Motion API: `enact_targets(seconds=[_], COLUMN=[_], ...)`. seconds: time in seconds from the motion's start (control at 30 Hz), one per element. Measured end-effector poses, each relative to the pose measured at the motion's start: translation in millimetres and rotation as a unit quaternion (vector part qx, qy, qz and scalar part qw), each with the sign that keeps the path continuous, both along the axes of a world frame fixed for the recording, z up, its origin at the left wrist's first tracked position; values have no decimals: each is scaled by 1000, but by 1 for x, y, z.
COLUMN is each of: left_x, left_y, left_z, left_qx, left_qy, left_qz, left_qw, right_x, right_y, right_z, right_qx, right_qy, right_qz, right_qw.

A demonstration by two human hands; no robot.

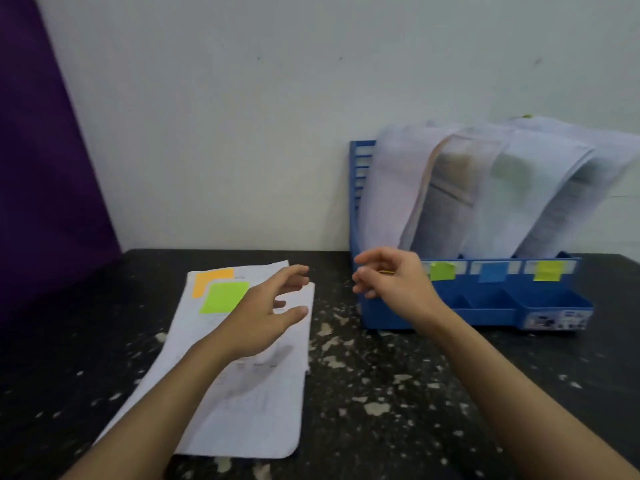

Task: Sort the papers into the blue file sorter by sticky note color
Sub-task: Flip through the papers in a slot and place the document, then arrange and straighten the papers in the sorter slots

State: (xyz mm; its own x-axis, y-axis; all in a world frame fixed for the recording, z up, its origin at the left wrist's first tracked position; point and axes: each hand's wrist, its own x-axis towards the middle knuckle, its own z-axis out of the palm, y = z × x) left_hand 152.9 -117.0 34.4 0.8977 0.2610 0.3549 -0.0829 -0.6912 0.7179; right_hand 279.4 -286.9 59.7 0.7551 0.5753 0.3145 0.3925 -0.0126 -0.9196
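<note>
Just left of the blue file sorter (485, 306), white papers (249, 393) wear green and orange sticky notes; both hands hover loose, grasping nothing.

Blue sorter (374, 308), slatted side. Front labels: green tag (442, 270), blue tag (491, 273), yellow-green tag (547, 270). White papers in sorter (485, 188), grey print, blurred, maybe tinted notes showing through. White stack (256, 410) with orange note (207, 280) and lime note (221, 297). Black table (398, 393), pale speckles. White wall (242, 116), purple panel (38, 168).
</note>
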Motion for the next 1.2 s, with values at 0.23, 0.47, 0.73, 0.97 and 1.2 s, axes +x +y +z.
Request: enact_targets(seconds=[0.23, 0.47, 0.73, 0.97, 1.2], left_x=[-58, -77, -76, -73, -70], left_y=[57, 84, 79, 78, 78], left_z=[-29, -51, -46, -47, -47], left_qx=[-54, 0, -64, -55, -169], left_qy=[-17, 67, 87, 50, -10], left_qz=[163, 270, 242, 242, 259], left_qw=[985, 960, 964, 968, 951], right_x=[-28, -30, -26, -18, -19], right_y=[60, 76, 72, 66, 64], right_z=[-56, -82, -75, -54, -44], right_qx=[-164, -283, -248, -45, 43], right_qy=[-140, -271, -166, 73, 127], right_qz=[-13, -136, -91, -51, -63], right_qw=[976, 910, 950, 995, 989])
